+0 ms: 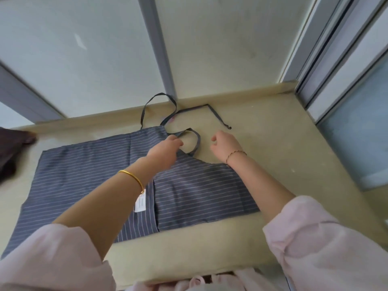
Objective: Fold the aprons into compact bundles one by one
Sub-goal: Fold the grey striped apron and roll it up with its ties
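A grey-blue apron (88,175) with thin pale stripes lies spread flat on a smooth, pale beige counter (273,164), its woven cloth mostly smooth with a few soft creases. Its right part is folded over, making a straight vertical edge near the middle and a doubled panel (201,196) below the right forearm. A small white rectangular label (140,203) is sewn beside that edge.

Narrow dark fabric straps (189,111) of the same grey run from the apron's top corner toward the wall: 1 arches up against the raised counter lip, another bends at a sharp angle and ends in a small knot (229,128) on the bare counter.

The left hand (165,151) reaches across the cloth, and its fingers pinch a flat strap loop (194,141) that curls in a rounded shape just beyond the apron's edge. The right hand (225,147) hovers just beside that loop, fingers loosely curled, holding nothing; whether it touches the counter cannot be told.

A plain gold bangle (133,179) circles the left wrist, and a thin beaded chain bracelet (236,154) the right. Both arms wear loose pale pink sleeves (315,238) pushed up the forearm.

At the left edge lies a dark brownish cloth (10,152), bunched. Behind the counter stand frosted panes in grey metal frames (159,49).
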Tool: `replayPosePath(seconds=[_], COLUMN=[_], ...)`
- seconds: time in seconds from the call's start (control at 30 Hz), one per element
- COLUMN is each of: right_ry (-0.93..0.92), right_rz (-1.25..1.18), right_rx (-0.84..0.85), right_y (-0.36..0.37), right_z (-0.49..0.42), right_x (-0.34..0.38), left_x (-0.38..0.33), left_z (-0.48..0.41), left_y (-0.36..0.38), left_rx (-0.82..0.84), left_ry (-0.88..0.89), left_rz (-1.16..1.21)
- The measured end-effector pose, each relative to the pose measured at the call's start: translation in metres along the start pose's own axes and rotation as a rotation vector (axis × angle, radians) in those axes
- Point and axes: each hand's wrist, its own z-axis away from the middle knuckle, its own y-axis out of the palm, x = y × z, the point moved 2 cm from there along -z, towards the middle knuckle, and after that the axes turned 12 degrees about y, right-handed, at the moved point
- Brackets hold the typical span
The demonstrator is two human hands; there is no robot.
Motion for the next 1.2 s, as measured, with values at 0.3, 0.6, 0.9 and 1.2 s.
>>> replayPosePath(seconds=[0.3,0.6,0.9,1.2], right_ry=[0.164,0.07,-0.091,-0.015], right_rz=[-0.06,-0.662,-0.06,0.324], right_rx=[0.065,0.01,0.45,0.465], right_y=[0.053,0.032,0.055,0.061], right_z=[-0.06,-0.06,-0.043,-0.052], right_x=[0.035,0.048,0.087,0.077], left_x=[0.024,0.057,0.054,0.054], left_z=[-0.036,-0.016,-0.002,-0.033], left_y=[-0.021,-0.066,-0.093,-0.048], left_rx=[0.123,0.278,0.132,0.039], left_ry=[0.409,0.307,0.42,0.391], left_rz=[-0.595,-0.419,-0.36,-0.438])
